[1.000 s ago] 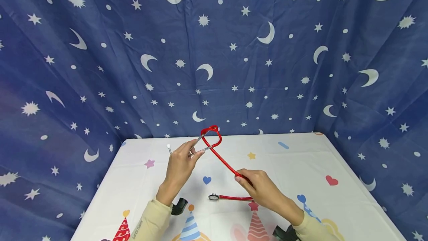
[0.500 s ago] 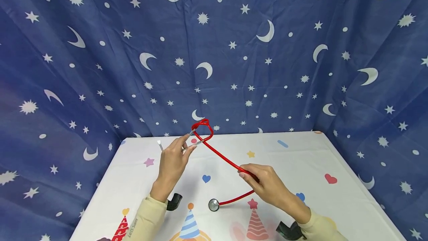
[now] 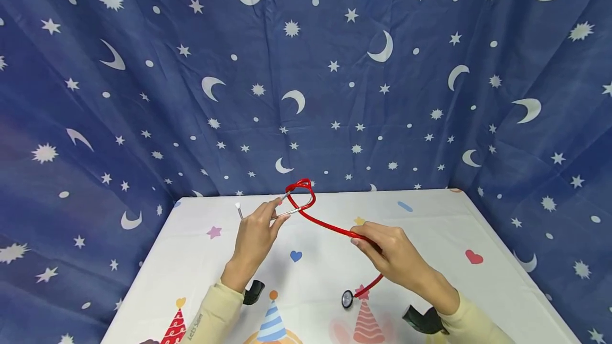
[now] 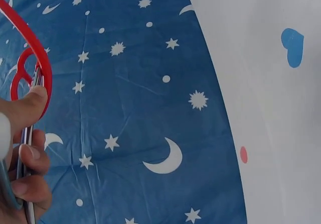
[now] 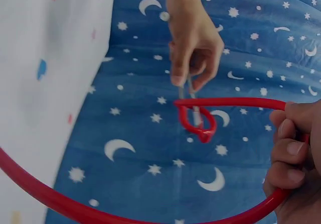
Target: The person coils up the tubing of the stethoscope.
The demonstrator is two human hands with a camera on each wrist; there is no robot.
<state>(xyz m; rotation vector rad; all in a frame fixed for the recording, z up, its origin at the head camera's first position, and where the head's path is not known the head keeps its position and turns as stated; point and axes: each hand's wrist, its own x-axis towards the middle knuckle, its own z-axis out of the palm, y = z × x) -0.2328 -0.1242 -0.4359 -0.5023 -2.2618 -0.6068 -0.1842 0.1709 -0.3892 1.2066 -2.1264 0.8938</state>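
A stethoscope with red tubing point(image 3: 330, 225) is held up over the table between both hands. My left hand point(image 3: 255, 235) pinches its metal ear tubes point(image 3: 292, 212) between thumb and fingers, and a white ear tip point(image 3: 238, 205) sticks out past the knuckles. Beyond that hand the red tube bends into a small loop point(image 5: 203, 133). My right hand point(image 3: 394, 252) grips the tubing farther along, fingers curled round it in the right wrist view. From there the tube curves down and back left to the round chest piece point(image 3: 347, 299), which dangles low above the table.
The table wears a white cloth point(image 3: 430, 227) printed with hearts, stars and party hats. Behind it and at both sides hangs a dark blue curtain point(image 3: 334, 94) with moons and stars. Black straps point(image 3: 424, 320) sit at the wrists.
My right hand has moved right along with the tubing. The chest piece has turned and swung to the right. My left hand went slightly left, then came back, still holding the ear tubes.
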